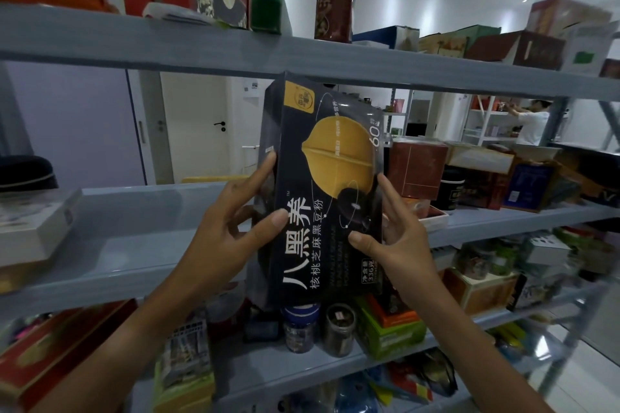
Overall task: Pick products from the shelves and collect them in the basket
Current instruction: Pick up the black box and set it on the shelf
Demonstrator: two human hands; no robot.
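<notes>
Black box (322,184) held upright, long axis vertical, just in front of the mid shelf (134,211). L hand (231,228) grips its left edge, R hand (396,238) its right edge, thumbs on front. Both equally near. Basket not in view; prob. box has to come down and toward the body.

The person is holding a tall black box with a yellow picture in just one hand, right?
Not quite. In the head view both hands hold the tall black box with the yellow picture: the left hand and the right hand grip its sides.
</notes>
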